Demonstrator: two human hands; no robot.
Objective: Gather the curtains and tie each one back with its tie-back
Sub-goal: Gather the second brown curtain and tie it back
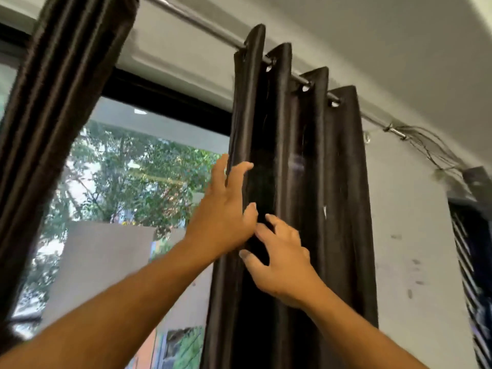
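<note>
A dark brown eyelet curtain (306,161) hangs bunched in folds at the right of the window. My left hand (226,209) lies against its leading edge, fingers spread and straight, with the fingertips over the first fold. My right hand (279,259) is just below and to the right, fingers loosely bent into the dark gap between folds; whether it pinches cloth I cannot tell. A second dark curtain (58,102) hangs gathered at the far left. No tie-back shows.
A metal curtain rod (202,23) runs diagonally across the top. Behind the glass are trees (138,177) and a pale wall. At the far right a dark striped object (474,249) stands by the white wall, with wires (431,145) near the rod's end.
</note>
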